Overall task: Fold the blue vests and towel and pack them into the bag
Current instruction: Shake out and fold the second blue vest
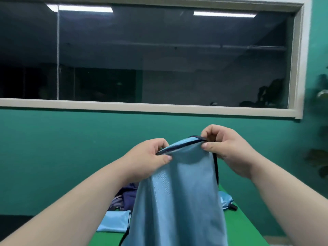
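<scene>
Fingers (165,158) of the left hand (147,157) and the right hand (230,153) pinch the dark-trimmed top edge of a blue vest (177,201), which hangs over the desk (248,228), its lower end out of view. For a clean fold, I judge the lower left pinch should rise level with the right. Both should then draw apart until the cloth hangs flat, and it can be laid clear of the folded blue piece (115,221) by the desk's left edge.

vest (177,201) bottom past lower edge
</scene>
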Available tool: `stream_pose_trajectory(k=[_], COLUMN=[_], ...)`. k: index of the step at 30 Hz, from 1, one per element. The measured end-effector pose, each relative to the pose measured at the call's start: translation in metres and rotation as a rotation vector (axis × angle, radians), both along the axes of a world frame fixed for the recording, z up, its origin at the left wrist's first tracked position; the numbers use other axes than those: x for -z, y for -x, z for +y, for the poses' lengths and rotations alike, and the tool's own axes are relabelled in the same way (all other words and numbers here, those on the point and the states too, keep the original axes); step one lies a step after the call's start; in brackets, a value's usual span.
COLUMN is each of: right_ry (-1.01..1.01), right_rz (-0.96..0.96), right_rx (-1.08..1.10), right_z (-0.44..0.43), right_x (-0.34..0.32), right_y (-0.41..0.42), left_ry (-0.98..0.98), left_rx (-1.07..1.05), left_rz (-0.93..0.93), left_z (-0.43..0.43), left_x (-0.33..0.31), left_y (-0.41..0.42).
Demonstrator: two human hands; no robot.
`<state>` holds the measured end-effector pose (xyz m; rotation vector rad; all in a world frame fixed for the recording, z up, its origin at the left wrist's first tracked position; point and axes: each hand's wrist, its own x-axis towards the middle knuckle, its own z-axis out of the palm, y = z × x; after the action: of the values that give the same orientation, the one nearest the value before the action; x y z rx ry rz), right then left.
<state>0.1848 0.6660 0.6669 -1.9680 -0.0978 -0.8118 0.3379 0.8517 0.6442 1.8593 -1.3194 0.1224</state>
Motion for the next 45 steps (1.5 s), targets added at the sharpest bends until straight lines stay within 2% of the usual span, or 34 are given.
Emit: stream_pose_trajectory(k=[3,7,13,18,23,29,35,42,45], right_ry=[0.140,0.338,0.482,0.530,0.513,0.367,0.296,0.291,0.279], right_rz=[0.081,0.084,0.167,0.216,0.177,0.032,0.056,0.108,0.114], right_rx=[0.073,0.246,0.374,0.458,0.511,0.630,0.782,0.744,0.716], right_z=[0.010,0.010,-0.008,-0.021,-0.031,-0.050,-0.075,-0.095,-0.097], right_x=[-0.003,-0.008,-0.009,-0.005,-0.001,0.000,0.001,0.003,0.006], right_y=[0.003,0.008,0.025,0.034,0.043,0.054,0.061,0.072,0.074], left_ry=[-0.014,-0.070,-0.201,-0.200,-0.190,-0.220,-0.252,0.040,0.087], left_rx=[-0.001,-0.029,-0.008,0.042,-0.016,-0.073,-0.112,-0.277,-0.310], left_rz=[-0.006,-0.036,-0.066,-0.016,-0.116,-0.175,-0.187,-0.192,-0.241], left_z=[-0.002,0.004,0.021,0.029,0.031,0.033,0.039,0.053,0.056], left_x=[-0.007,-0.014,-0.011,-0.004,0.002,0.011,0.012,0.000,-0.006], left_y=[0.008,0.011,0.008,0.007,0.005,0.001,-0.008,-0.025,-0.025])
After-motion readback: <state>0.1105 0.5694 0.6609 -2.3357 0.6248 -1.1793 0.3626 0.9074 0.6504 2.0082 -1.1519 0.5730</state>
